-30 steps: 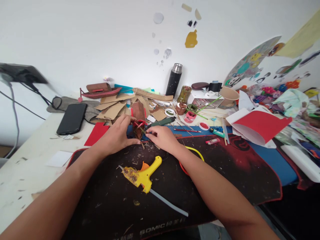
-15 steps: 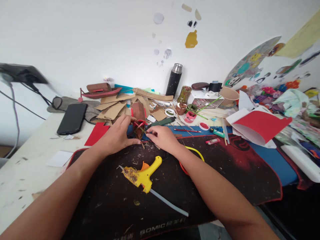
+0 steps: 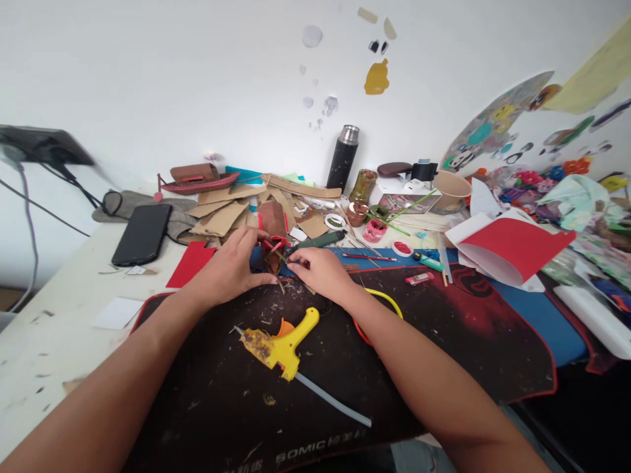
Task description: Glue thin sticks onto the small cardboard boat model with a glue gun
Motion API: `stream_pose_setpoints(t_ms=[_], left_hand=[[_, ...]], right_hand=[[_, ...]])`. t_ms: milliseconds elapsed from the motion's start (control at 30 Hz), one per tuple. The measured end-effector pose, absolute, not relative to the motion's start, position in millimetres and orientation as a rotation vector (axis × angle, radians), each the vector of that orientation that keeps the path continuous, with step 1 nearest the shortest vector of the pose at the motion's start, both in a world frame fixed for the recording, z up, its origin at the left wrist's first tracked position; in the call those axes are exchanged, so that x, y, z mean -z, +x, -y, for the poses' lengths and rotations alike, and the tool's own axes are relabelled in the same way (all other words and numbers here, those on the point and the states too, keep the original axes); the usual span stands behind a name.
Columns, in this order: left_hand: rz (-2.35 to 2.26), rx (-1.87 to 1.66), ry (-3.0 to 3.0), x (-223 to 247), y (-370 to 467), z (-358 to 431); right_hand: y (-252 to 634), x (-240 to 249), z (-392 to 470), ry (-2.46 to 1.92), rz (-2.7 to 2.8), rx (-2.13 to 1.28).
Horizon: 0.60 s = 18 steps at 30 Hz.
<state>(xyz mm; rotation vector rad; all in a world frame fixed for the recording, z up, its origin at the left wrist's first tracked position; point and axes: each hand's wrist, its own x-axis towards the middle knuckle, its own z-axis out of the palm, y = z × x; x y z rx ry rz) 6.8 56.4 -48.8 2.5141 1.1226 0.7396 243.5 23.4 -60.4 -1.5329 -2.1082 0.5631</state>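
Observation:
A small red-and-brown craft model [image 3: 273, 220], with a curved brown top like the canopy on the finished toy boat, stands at the far edge of the mat. My left hand [image 3: 236, 268] grips it from the left, fingers on its side and thumb reaching round the near end. Close on the right, my right hand [image 3: 318, 269] pinches a thin greenish-brown stick [image 3: 282, 261] against the model's near end. The fingertips hide part of that contact. Nearer to me, a yellow hot glue gun [image 3: 280, 345] lies on the black mat [image 3: 207, 401], a clear glue stick trailing from it.
Behind the model are cardboard scraps [image 3: 221, 220], a red toy boat [image 3: 200, 180] and a black thermos [image 3: 344, 157]. A phone [image 3: 142, 233] lies left. Paint pots [image 3: 375, 230], a lighter [image 3: 419, 278] and rolled red paper [image 3: 517, 249] are on the right.

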Motion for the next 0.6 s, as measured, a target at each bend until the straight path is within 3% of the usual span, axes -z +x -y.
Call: stream_pose_setpoints(t_ms=[600], left_hand=[[-1.122, -0.739, 2.507, 49.1, 6.5, -56.5]], right_hand=[[243.3, 60.1, -23.7, -1.534, 2.113, -0.573]])
